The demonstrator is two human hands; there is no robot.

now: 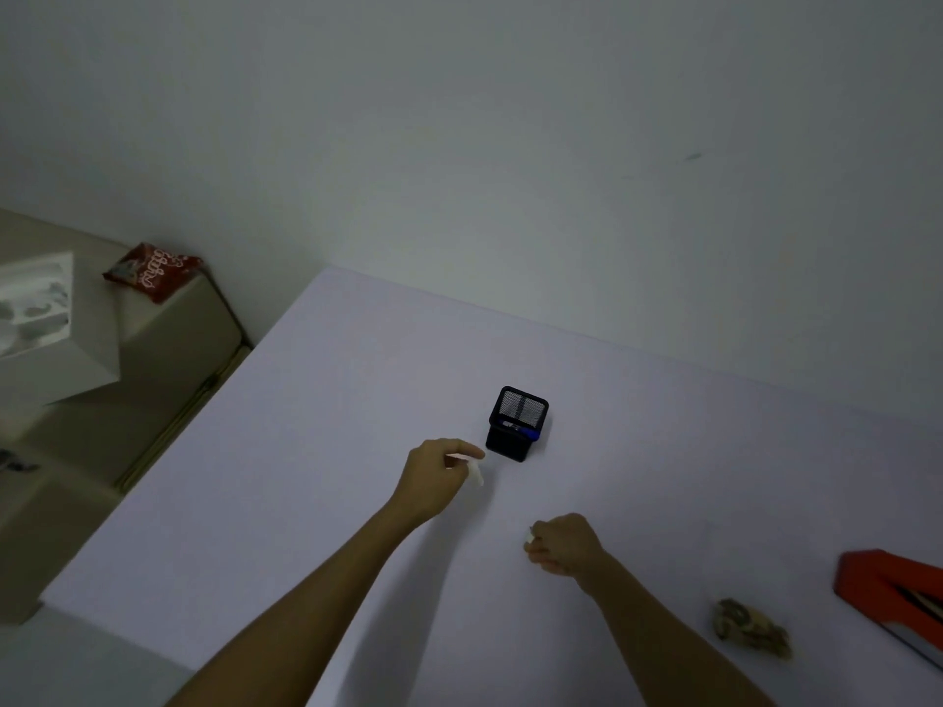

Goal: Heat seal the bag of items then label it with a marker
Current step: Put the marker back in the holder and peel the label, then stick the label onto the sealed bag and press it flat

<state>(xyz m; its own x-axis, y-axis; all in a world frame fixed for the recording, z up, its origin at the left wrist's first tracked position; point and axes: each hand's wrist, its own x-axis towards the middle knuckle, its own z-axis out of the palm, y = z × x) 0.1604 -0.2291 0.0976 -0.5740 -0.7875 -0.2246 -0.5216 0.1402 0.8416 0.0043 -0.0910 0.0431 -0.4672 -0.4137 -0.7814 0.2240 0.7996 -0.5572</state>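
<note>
Left hand (439,477) at frame centre, pinching small white piece (475,474), identity unclear. Mesh pen holder (518,423) with marker (520,431) just up-right of it. Right hand (564,546) curled, contents indistinct. Bag (752,627) and red sealer (893,599) lower right, nearer right hand.

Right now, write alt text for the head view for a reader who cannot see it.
Two bare arms reach over a pale table: the left hand pinches a small white object beside a black mesh pen holder, and the right hand curls round something small and white. At the right edge sit a red heat sealer and a crumpled bag of items.
</note>
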